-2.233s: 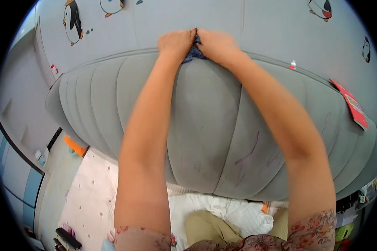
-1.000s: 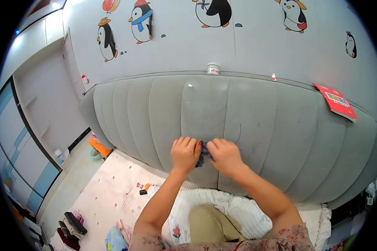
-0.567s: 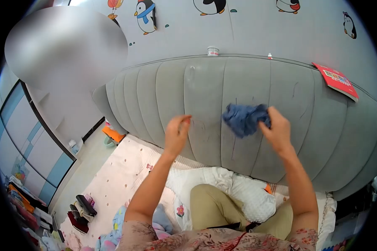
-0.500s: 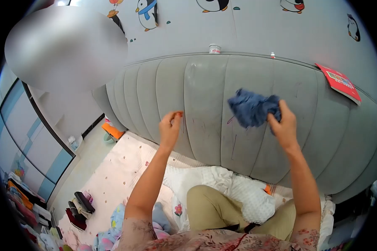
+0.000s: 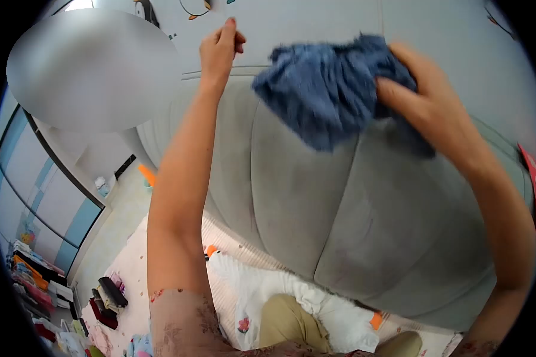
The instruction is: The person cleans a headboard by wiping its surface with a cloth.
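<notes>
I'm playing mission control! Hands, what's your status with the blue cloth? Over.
Right grip: holding bunched blue cloth. Left grip: raised, nothing seen in it. Cloth in front of grey headboard, contact unclear. Nothing visible blocking it.

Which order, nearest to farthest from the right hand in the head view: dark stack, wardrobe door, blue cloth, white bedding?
1. Blue cloth: gripped in the right hand.
2. White bedding: below, centre.
3. Dark stack: lower left.
4. Wardrobe door: far left.
</notes>
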The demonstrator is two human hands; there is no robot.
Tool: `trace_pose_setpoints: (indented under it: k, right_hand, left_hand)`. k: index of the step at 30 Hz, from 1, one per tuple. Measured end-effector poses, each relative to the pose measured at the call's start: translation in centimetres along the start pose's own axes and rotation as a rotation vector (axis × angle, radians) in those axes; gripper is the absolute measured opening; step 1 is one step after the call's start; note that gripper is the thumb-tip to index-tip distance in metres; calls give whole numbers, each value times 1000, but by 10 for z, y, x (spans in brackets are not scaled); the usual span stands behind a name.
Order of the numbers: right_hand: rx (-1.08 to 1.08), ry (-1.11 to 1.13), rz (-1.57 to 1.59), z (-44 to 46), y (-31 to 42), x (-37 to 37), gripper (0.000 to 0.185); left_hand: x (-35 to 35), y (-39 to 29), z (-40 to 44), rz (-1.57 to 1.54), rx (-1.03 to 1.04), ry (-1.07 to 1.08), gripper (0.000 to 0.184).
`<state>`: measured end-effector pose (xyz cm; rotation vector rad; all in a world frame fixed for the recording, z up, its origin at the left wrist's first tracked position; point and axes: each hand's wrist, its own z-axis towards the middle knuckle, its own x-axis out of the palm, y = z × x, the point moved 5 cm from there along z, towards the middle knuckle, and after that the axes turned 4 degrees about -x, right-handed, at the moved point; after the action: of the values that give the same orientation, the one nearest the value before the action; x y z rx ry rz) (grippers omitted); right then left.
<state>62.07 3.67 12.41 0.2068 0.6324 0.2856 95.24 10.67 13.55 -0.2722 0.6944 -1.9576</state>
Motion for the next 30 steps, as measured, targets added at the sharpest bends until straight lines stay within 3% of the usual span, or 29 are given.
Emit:
trace_pose_setpoints:
  k: [1, 3, 5, 7, 9, 10, 11, 12, 13, 17, 21, 24, 30]
  right_hand:
    - [2, 16, -8, 4, -3, 0, 29]
    - [216, 148, 18, 6, -14, 8, 29]
    - [345, 302, -125, 7, -26, 11, 37]
    - [562, 277, -80, -6, -44, 13, 51]
    - [845, 194, -51, -29, -53, 1, 64]
    - [794, 224, -137, -36, -49, -11, 56]
    - [823, 275, -170, -52, -49, -33, 60]
    - [851, 328, -203, -67, -50, -55, 66]
    - [971, 405, -180, -90, -53, -73, 85]
    - [1154, 310, 29, -72, -51, -37, 77]
    - [1117, 220, 32, -38, -53, -12, 60]
    - [950, 271, -16, -16, -53, 2, 41]
    - [784, 246, -93, 1, -37, 11, 30]
  left_hand:
    - [12, 4, 12, -11, -11, -9, 52]
    - [43, 15, 32, -58, -41, 219, 51]
    - [61, 50, 27, -399, -261, 332, 52]
    - [72, 77, 0, -784, -561, 457, 52]
    - [63, 75, -3, -1070, -568, 521, 50]
    - [65, 71, -6, -1085, -669, 500, 50]
    - [70, 62, -8, -1105, -747, 492, 50]
    - [74, 50, -11, -1124, -807, 515, 51]
    - [73, 41, -18, -1164, -825, 522, 53]
    - [63, 56, -25, -1153, -940, 515, 59]
    - [61, 68, -27, -1217, -1018, 512, 58]
    - [61, 79, -31, -1227, -1004, 525, 57]
    - [50, 81, -34, -1192, -959, 471, 57]
